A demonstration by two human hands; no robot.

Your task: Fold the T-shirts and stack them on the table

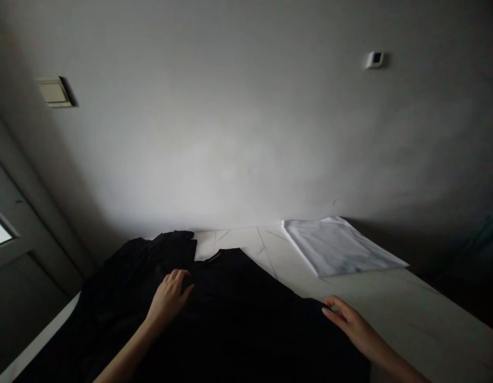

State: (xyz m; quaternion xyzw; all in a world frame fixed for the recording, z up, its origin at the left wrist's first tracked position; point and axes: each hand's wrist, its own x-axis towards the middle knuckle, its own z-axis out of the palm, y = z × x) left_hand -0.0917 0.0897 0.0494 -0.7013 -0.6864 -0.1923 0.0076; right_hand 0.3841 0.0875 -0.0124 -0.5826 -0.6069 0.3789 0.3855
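A black shirt [246, 314] lies spread over the table, its neckline towards the wall. At its right edge, by the sleeve, my right hand [344, 316] pinches the cloth between thumb and fingers. My left hand [170, 295] is over the black cloth, left of the neckline. Its fingers are bent and the thumb stands apart from them, with no cloth visibly gripped. More dark cloth [150, 255] is bunched at the left and back; in this dim light I cannot tell whether it is a separate garment.
A flat, folded white cloth [342, 247] lies at the back right of the marble-patterned table [409, 314]. Behind the table rises a plain wall [238, 133] with a light switch [55, 92] and a small white device [375, 59]. A door [26, 255] stands at the left.
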